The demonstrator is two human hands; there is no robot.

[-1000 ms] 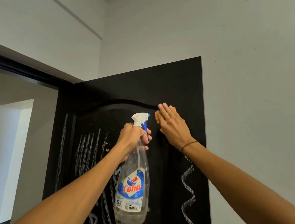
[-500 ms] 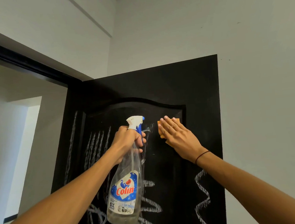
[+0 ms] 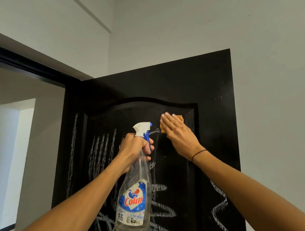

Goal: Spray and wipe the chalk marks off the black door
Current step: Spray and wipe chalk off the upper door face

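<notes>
One orange cloth (image 3: 179, 117) beneath flat right fingers (image 3: 169, 122)

The orange cloth (image 3: 180, 118) is mostly hidden under the right hand (image 3: 179, 133); only its edges show. The black door (image 3: 210, 84) is cut off by the bottom edge, and the chalk marks (image 3: 162, 213) with it. Small print on the spray bottle (image 3: 133, 205) label is too small to read.
</notes>
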